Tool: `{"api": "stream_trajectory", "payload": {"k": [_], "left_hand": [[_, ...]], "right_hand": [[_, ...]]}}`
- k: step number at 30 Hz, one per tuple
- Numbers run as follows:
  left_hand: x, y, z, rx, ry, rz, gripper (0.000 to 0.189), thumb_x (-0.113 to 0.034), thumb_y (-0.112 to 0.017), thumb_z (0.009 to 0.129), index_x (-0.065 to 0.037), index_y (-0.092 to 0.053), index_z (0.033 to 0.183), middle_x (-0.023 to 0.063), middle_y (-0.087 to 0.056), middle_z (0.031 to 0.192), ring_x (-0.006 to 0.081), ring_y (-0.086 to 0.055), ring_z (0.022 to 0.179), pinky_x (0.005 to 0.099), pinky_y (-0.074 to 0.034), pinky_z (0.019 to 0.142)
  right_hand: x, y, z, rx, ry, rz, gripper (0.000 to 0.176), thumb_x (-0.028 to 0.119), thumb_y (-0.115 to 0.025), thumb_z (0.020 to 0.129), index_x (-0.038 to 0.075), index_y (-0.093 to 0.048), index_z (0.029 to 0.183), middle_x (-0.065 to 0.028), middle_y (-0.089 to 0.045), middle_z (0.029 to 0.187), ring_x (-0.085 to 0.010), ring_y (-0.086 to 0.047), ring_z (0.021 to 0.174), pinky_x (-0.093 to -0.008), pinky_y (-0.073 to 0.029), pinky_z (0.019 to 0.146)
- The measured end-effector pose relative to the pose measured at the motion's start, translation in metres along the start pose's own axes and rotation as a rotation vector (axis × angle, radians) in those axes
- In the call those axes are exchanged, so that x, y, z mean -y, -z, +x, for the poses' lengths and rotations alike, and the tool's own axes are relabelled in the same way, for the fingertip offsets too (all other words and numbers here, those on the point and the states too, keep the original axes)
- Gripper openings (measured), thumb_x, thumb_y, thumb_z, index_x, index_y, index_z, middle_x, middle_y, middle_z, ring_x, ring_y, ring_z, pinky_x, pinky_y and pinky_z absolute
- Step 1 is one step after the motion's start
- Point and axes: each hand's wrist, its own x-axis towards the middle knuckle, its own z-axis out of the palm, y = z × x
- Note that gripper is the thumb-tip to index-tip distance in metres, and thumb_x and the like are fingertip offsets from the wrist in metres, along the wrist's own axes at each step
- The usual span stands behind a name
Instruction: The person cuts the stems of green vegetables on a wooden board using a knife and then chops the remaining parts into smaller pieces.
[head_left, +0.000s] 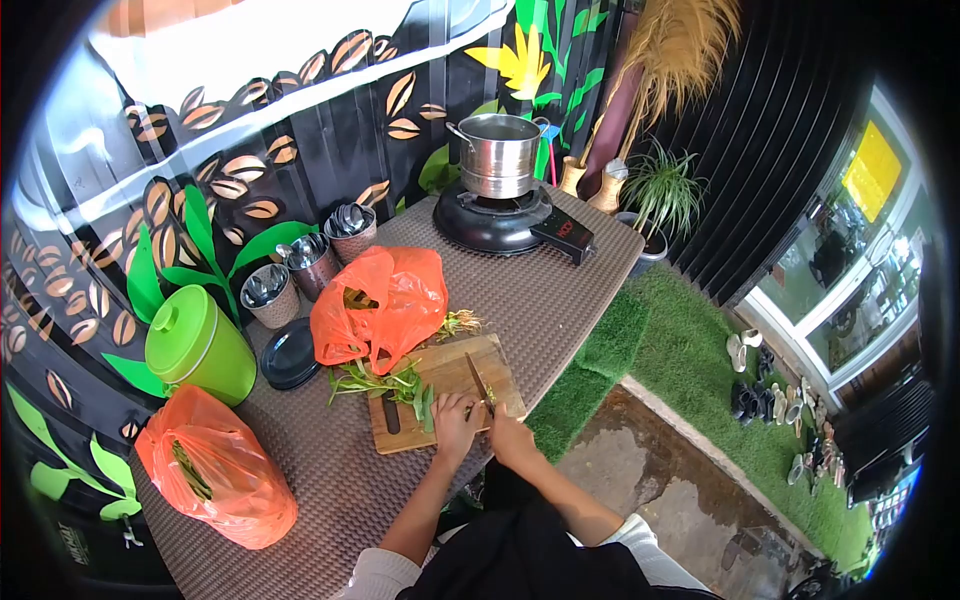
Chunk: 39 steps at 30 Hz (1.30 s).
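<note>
A wooden cutting board (405, 436) lies near the table's front edge. Leafy green stems (405, 385) rest across its left side, and my left hand (456, 415) presses on their cut end with bent fingers. In my right hand (510, 436) is a knife (477, 376), its blade pointing away from me over the board, just right of my left fingers. Small chopped bits lie by the blade. Behind the board sits an orange plastic bag (385, 300), with root ends of greens (458, 324) beside it.
A steel pot (498, 155) stands on a black portable stove (490, 225) at the far end. Cutlery cups (270, 295), dark stacked plates (290, 355), a green lidded bucket (205, 345) and another orange bag (215, 470) line the left. The table's right edge (585, 345) drops to grass.
</note>
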Motion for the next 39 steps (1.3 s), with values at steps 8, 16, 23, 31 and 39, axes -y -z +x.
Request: {"api": "stream_trajectory", "payload": {"k": [8, 16, 23, 31, 39], "left_hand": [[0.000, 0.001, -0.001, 0.022, -0.002, 0.000, 0.006, -0.013, -0.067, 0.076, -0.007, -0.067, 0.080, 0.0045, -0.063, 0.084, 0.0238, -0.054, 0.085, 0.0358, -0.036, 0.079], [-0.001, 0.004, 0.000, 0.006, -0.015, 0.012, 0.007, -0.012, -0.066, 0.077, -0.007, -0.068, 0.081, 0.0040, -0.063, 0.084, 0.0234, -0.053, 0.085, 0.0354, -0.036, 0.079], [0.003, 0.000, -0.002, 0.035, 0.046, -0.027, 0.008, -0.014, -0.065, 0.078, -0.007, -0.067, 0.080, 0.0059, -0.063, 0.086, 0.0247, -0.053, 0.088, 0.0372, -0.036, 0.084], [0.003, 0.004, -0.003, 0.032, -0.036, -0.011, 0.009, -0.012, -0.065, 0.077, -0.006, -0.067, 0.082, 0.0070, -0.063, 0.085, 0.0258, -0.054, 0.087, 0.0375, -0.037, 0.084], [0.010, 0.001, -0.003, 0.058, 0.049, -0.086, 0.008, -0.009, -0.067, 0.074, -0.005, -0.065, 0.081, 0.0071, -0.061, 0.083, 0.0265, -0.053, 0.086, 0.0372, -0.037, 0.081]], "right_hand": [[0.003, 0.007, 0.010, -0.001, 0.033, -0.044, 0.027, 0.006, -0.051, 0.082, -0.003, -0.036, 0.103, -0.0276, -0.063, 0.080, -0.0407, -0.065, 0.075, -0.0465, -0.054, 0.060], [0.005, -0.007, 0.012, -0.021, -0.023, -0.012, 0.029, 0.007, -0.051, 0.083, -0.002, -0.037, 0.106, -0.0256, -0.063, 0.079, -0.0402, -0.065, 0.075, -0.0469, -0.054, 0.061], [0.007, -0.004, -0.001, 0.002, -0.052, -0.018, 0.030, 0.012, -0.050, 0.085, -0.004, -0.037, 0.107, -0.0256, -0.063, 0.078, -0.0406, -0.065, 0.074, -0.0468, -0.053, 0.061], [0.002, -0.001, 0.010, 0.007, 0.006, -0.018, 0.033, 0.009, -0.050, 0.084, -0.005, -0.036, 0.110, -0.0278, -0.063, 0.080, -0.0419, -0.065, 0.076, -0.0478, -0.053, 0.065], [0.010, -0.013, 0.003, 0.019, -0.069, 0.060, 0.035, 0.005, -0.050, 0.082, -0.006, -0.036, 0.112, -0.0275, -0.063, 0.079, -0.0421, -0.064, 0.078, -0.0490, -0.053, 0.067]]}}
